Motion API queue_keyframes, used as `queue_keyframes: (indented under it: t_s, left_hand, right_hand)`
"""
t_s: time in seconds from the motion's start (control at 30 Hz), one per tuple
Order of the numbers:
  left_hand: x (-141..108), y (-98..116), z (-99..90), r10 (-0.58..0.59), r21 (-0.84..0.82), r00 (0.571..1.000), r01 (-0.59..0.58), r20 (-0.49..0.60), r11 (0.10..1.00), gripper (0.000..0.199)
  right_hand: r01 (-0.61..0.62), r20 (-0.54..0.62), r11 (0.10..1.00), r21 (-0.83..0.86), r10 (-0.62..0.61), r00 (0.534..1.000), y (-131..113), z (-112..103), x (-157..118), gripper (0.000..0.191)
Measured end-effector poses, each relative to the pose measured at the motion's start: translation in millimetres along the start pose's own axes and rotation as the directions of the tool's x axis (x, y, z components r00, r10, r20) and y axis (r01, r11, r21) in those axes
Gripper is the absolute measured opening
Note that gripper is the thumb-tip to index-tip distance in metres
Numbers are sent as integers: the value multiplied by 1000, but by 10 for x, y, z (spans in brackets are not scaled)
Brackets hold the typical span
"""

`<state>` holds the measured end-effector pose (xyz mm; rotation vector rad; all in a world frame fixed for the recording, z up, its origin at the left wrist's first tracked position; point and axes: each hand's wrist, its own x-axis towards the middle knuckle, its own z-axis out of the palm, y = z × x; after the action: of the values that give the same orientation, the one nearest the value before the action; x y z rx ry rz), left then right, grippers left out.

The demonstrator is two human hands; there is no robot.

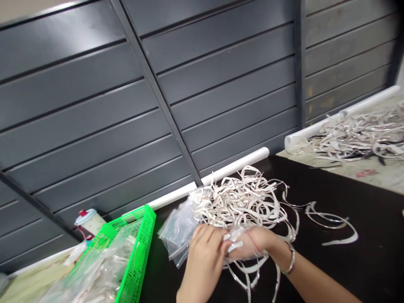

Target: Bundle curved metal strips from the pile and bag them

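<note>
Left hand (pixel 206 246) pinches the edge of a clear bag (pixel 241 233); right hand (pixel 252 246) is up against the same bag, film over its fingers, but can't tell whether it's inside or behind, or how tightly it grips. Bag is held above the near part of the black surface (pixel 315 261), just in front of a heap of curved strips (pixel 233 198). A few dangling strips (pixel 248 280) show below the hands; can't tell if they're held or lying there. Progress, as a judgement: some bagging looks done, since the green basket (pixel 147 240) at the surface's left edge holds clear bags with strip-like contents (pixel 104 269). Much looks left: the heap is big, and a stack of flat bags (pixel 178 229), seemingly unfilled, lies between basket and heap. The bag in hand doesn't look finished. Around: a second strip pile (pixel 356 134) on the paler surface beyond the black one's far right corner, a white tube (pixel 236 166) along the far edge, a lidded cup (pixel 90 221) behind the basket, a grey panel wall (pixel 221 67) at the back. In the way: tangled strips crowd the hands, and stray strips (pixel 331 223) lie toward the right edge.
</note>
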<state>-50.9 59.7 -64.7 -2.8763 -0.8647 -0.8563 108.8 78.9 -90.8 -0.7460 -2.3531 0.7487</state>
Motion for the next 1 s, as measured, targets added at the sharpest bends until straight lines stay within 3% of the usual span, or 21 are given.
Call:
queue_keyframes:
  t_s: [0.1,0.23,0.3,0.4,0.53,0.6,0.7,0.83,0.93,1.0]
  left_hand:
    - [-11,-110,-44,-110,-73,993,106,-48,992,16]
    - [-24,-224,-111,-292,-221,946,257,-144,941,19]
    - [-43,-280,-113,-402,-325,892,325,-207,888,20]
    - [-84,-367,-75,-555,-531,791,364,-257,765,22]
    - [-104,-458,-9,-696,-768,689,331,-200,548,31]
    - [-89,-482,16,-701,-846,706,311,-100,434,37]
    - [-65,-483,59,-570,-901,814,325,112,288,44]
    - [-41,-418,148,-352,-910,898,354,264,218,70]
    - [-9,-333,205,-192,-877,921,384,340,289,92]
    - [13,-284,223,-139,-789,914,399,380,466,86]
  right_hand:
    - [60,36,996,-61,-58,998,-76,-178,-144,25]
    - [19,-173,998,-58,-29,985,-199,-373,-360,31]
    - [-28,-344,999,-46,11,939,-220,-429,-415,27]
    - [-124,-548,987,-107,45,835,-194,-472,-435,18]
    - [-115,-584,992,-58,60,810,-144,-473,-399,14]
    - [-100,-616,993,68,120,778,-142,-446,-367,18]
    - [-73,-686,976,206,197,700,-173,-387,-325,19]
    - [11,-744,950,311,237,625,-243,-346,-330,19]
    - [77,-819,924,374,290,495,-286,-362,-383,21]
    - [109,-858,914,391,319,403,-296,-386,-422,21]
